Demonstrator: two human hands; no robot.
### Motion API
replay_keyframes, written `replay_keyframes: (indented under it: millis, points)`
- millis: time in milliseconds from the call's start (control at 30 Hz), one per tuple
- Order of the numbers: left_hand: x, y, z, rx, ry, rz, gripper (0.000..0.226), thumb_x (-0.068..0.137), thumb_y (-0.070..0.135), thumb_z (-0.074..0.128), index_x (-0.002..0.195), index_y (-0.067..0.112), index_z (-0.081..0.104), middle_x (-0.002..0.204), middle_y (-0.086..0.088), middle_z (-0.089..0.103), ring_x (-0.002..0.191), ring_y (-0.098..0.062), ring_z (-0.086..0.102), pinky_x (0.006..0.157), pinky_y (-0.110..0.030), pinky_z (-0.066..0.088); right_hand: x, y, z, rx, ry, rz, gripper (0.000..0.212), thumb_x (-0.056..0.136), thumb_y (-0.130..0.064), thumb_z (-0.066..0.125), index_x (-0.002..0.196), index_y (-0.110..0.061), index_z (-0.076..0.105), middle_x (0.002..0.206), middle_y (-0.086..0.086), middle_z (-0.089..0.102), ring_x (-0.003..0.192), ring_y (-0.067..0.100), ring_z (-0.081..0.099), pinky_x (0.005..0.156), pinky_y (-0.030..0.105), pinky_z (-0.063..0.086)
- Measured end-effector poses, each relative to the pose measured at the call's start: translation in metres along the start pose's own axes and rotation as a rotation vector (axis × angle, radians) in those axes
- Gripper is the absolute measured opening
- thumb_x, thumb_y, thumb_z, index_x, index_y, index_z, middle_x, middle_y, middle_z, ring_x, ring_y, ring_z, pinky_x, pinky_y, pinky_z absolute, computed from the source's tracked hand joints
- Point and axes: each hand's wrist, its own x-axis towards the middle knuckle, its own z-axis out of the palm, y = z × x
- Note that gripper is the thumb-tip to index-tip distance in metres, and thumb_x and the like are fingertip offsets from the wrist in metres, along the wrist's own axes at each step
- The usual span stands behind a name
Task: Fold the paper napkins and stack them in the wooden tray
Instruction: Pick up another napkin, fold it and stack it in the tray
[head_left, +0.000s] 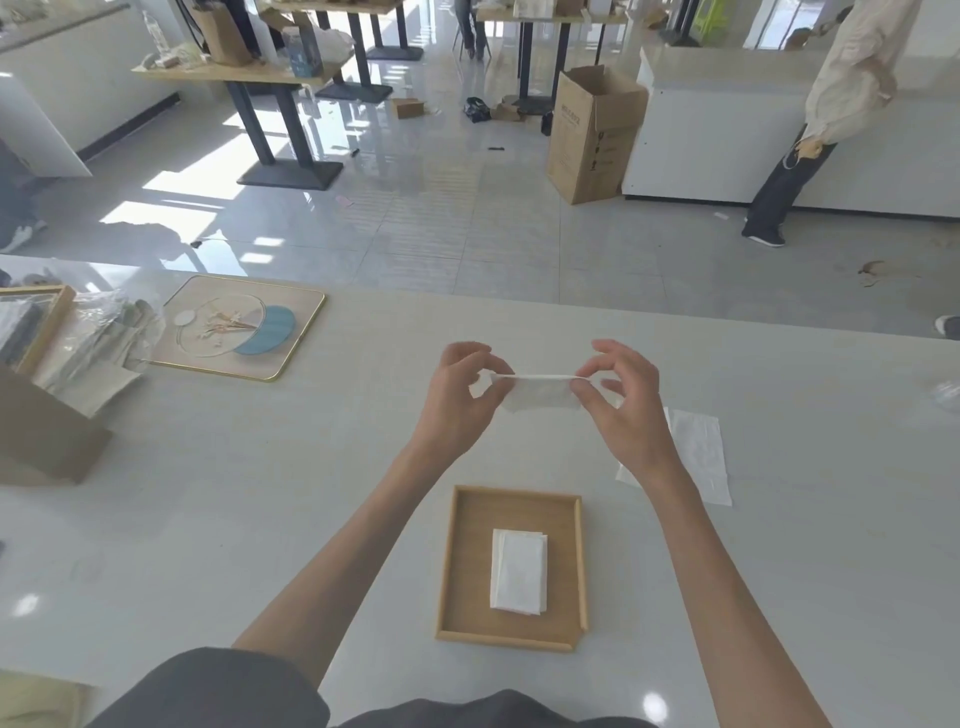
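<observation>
Fingers (470, 356) of your left hand (457, 400) and right hand (628, 410) pinch the two ends of a half-folded paper napkin (543, 396), thumb against forefinger, with the remaining fingers spread loose. You hold it in the air above the tabletop (260, 493), at 12 o'clock from the wooden tray (448, 561).

The fold runs taut along the top and the free edges hang below. Before you crease it, check that those hanging edges and corners meet. The lower edge looks slightly ragged, so a small tug outward should square it.

Lowering the napkin onto the tabletop and running a fingertip along the fold would likely give a sharper crease than pinching in mid-air. Judge the finished size against the stack (519, 571) already lying in the tray, long side running 12 to 6, and lay this one squarely on top.

One flat napkin (701, 457) waits at 3 o'clock of your right wrist, partly hidden by the forearm.
</observation>
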Motion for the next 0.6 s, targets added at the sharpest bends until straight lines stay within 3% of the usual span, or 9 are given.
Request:
replay_keyframes:
  millis: [67, 133, 233, 300, 367, 433, 533, 600]
  points:
    - [0.003, 0.003, -0.004, 0.039, -0.063, 0.025, 0.006, 0.095, 0.017, 0.065, 0.096, 0.022, 0.066, 0.123, 0.002, 0.06, 0.119, -0.014, 0.056, 0.105, -0.028, 0.041, 0.001, -0.003, -0.004, 0.052, -0.012, 0.02, 0.017, 0.097, -0.013, 0.064, 0.096, -0.028, 0.056, 0.108, -0.021, 0.064, 0.118, 0.008, 0.056, 0.096, 0.023, 0.043]
    - [0.004, 0.008, -0.008, -0.098, -0.113, -0.019, 0.008, 0.097, 0.015, 0.061, 0.105, 0.018, 0.059, 0.104, 0.001, 0.066, 0.101, -0.016, 0.063, 0.097, -0.036, 0.049, 0.003, -0.01, -0.007, 0.152, -0.037, 0.078, 0.016, 0.099, -0.014, 0.061, 0.098, -0.027, 0.051, 0.09, -0.016, 0.063, 0.088, 0.007, 0.063, 0.081, 0.023, 0.045]
    - [0.002, 0.01, -0.01, -0.363, -0.25, -0.076, 0.04, 0.098, 0.01, 0.061, 0.133, 0.019, 0.042, 0.1, -0.012, 0.06, 0.094, -0.021, 0.065, 0.094, -0.04, 0.054, 0.006, -0.019, -0.01, 0.223, 0.005, 0.085, 0.014, 0.102, -0.016, 0.058, 0.108, -0.024, 0.048, 0.086, 0.0, 0.061, 0.065, 0.011, 0.052, 0.061, 0.02, 0.043]
    - [-0.005, 0.007, -0.007, -0.438, -0.363, -0.077, 0.063, 0.096, 0.006, 0.064, 0.145, 0.029, 0.03, 0.11, -0.014, 0.057, 0.095, -0.024, 0.067, 0.097, -0.04, 0.056, 0.008, -0.022, -0.011, 0.24, 0.064, 0.101, 0.018, 0.102, -0.016, 0.058, 0.115, -0.023, 0.047, 0.092, 0.006, 0.06, 0.064, 0.011, 0.052, 0.058, 0.017, 0.043]
    - [-0.012, 0.006, -0.002, -0.444, -0.418, -0.066, 0.07, 0.095, 0.002, 0.065, 0.146, 0.032, 0.027, 0.113, -0.013, 0.055, 0.092, -0.022, 0.067, 0.094, -0.04, 0.057, 0.009, -0.021, -0.013, 0.231, 0.101, 0.11, 0.022, 0.102, -0.015, 0.057, 0.122, -0.021, 0.048, 0.103, 0.007, 0.059, 0.067, 0.007, 0.054, 0.059, 0.014, 0.044]
    - [-0.016, 0.006, 0.002, -0.442, -0.426, -0.066, 0.059, 0.096, 0.002, 0.064, 0.142, 0.026, 0.037, 0.112, -0.01, 0.054, 0.09, -0.017, 0.065, 0.092, -0.035, 0.056, 0.008, -0.019, -0.014, 0.215, 0.119, 0.111, 0.025, 0.102, -0.013, 0.057, 0.125, -0.018, 0.05, 0.107, 0.003, 0.058, 0.07, 0.004, 0.054, 0.061, 0.012, 0.043]
    - [-0.015, 0.007, 0.002, -0.398, -0.417, -0.08, 0.042, 0.092, 0.011, 0.069, 0.129, 0.024, 0.056, 0.115, -0.011, 0.052, 0.093, -0.013, 0.064, 0.092, -0.031, 0.053, 0.004, -0.014, -0.016, 0.217, 0.13, 0.159, 0.015, 0.102, -0.014, 0.057, 0.117, -0.017, 0.058, 0.09, -0.008, 0.058, 0.067, 0.001, 0.051, 0.062, 0.014, 0.041]
    - [-0.013, 0.007, 0.004, -0.4, -0.395, -0.097, 0.04, 0.088, 0.011, 0.073, 0.124, 0.024, 0.061, 0.113, -0.009, 0.052, 0.092, -0.013, 0.062, 0.091, -0.032, 0.053, 0.001, -0.01, -0.02, 0.244, 0.086, 0.221, 0.011, 0.102, -0.022, 0.06, 0.112, -0.021, 0.065, 0.094, -0.01, 0.065, 0.078, 0.001, 0.057, 0.074, 0.018, 0.043]
